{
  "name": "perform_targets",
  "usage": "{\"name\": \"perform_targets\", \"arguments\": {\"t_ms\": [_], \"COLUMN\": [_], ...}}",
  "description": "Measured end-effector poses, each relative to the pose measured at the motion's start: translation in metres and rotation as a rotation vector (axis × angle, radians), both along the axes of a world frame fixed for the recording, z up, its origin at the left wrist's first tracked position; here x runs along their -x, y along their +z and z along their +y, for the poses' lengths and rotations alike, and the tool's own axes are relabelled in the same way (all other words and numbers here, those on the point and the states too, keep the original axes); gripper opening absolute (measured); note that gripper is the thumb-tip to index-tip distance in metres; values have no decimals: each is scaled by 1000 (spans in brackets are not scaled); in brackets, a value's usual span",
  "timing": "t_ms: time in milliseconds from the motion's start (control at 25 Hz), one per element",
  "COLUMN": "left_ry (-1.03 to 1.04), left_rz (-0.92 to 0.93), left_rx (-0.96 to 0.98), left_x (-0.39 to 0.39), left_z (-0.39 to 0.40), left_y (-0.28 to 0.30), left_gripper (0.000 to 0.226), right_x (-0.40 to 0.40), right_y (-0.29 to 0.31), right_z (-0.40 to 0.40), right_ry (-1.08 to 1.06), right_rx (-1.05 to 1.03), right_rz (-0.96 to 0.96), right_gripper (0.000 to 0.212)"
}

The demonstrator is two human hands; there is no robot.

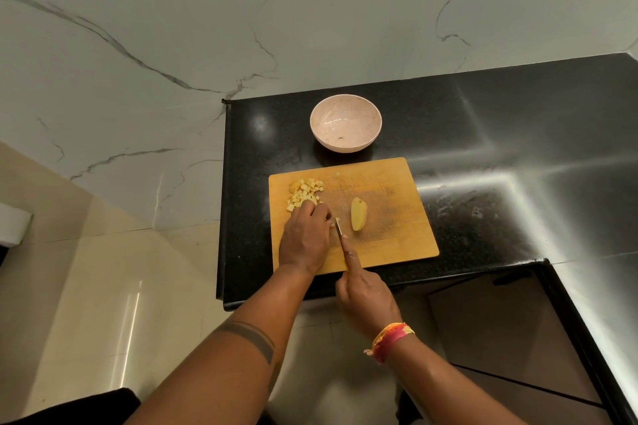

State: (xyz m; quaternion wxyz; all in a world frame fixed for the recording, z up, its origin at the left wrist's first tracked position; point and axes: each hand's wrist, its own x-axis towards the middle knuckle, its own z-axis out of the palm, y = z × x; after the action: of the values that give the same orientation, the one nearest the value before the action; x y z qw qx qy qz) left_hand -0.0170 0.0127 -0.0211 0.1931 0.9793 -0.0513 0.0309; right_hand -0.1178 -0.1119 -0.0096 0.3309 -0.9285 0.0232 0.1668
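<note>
So this is mid-dice on a potato. The left hand (pixel 305 240) sits knuckles-up on the wooden cutting board (pixel 390 238), fingers curled down over the potato piece (pixel 336 219) being cut. Most of that piece is hidden under the hand; only a sliver shows by the blade. Tucking the fingertips like that looks like the usual way to pin it flat while keeping them away from the edge.

The right hand (pixel 366 300) is wrapped around the kitchen knife (pixel 338 228) handle, index finger laid along the top, I'd guess for steering. The blade runs right alongside the left knuckles, tip pointing away from the person.

The diced cubes (pixel 305 193) are heaped at the far left corner of the board, just past the left fingers, so they're clear of the cutting lane. The other potato half (pixel 358 214) waits to the right of the blade, apart from it. The pink bowl (pixel 322 114) sits on the black countertop (pixel 483 134) just behind the board, probably for the cubes.
</note>
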Motion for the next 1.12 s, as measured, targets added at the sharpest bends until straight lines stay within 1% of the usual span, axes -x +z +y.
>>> {"name": "perform_targets", "arguments": {"t_ms": [80,120,280,360,440,480,560,640,680,720,760,840,880,920,1000,1120], "left_ry": [-12,6,255,416,558,608,694,767,780,763,710,533,425,325,179,114], "left_rz": [-1,5,94,221,398,465,523,512,490,455,413,324,302,300,352,402], "left_rx": [52,114,483,741,1006,1072,1127,1140,1110,1035,914,664,596,562,519,417], "left_x": [4,6,0,-10,-17,-19,-22,-26,-28,-30,-30,-27,-25,-22,-17,-17], "left_z": [-2,-4,-18,-24,-28,-29,-29,-27,-25,-23,-22,-22,-24,-28,-38,-57], "left_y": [-1,-1,14,27,38,42,43,41,39,38,37,36,34,33,28,21], "left_gripper": [17,18,25,23,19,15,10,9,10,11,12,15,17,18,24,41], "right_x": [3,4,-5,-13,-21,-24,-29,-30,-29,-28,-28,-29,-30,-33,-38,-40], "right_y": [2,2,1,2,1,1,2,2,3,5,6,8,10,11,15,18], "right_z": [-3,-4,-10,-14,-17,-19,-21,-24,-24,-25,-25,-25,-25,-25,-29,-41], "right_ry": [-19,-39,-90,-93,-124,-137,-138,-125,-123,-126,-134,-153,-166,-188,-240,-284], "right_rx": [-40,-62,-211,-283,-360,-398,-463,-486,-481,-468,-443,-355,-307,-270,-243,-257], "right_rz": [-23,-38,-64,-62,-50,-38,-13,-2,0,0,-5,-35,-52,-65,-84,-89], "right_gripper": [84,83,75,75,73,71,68,66,66,66,67,70,71,72,71,69]}}
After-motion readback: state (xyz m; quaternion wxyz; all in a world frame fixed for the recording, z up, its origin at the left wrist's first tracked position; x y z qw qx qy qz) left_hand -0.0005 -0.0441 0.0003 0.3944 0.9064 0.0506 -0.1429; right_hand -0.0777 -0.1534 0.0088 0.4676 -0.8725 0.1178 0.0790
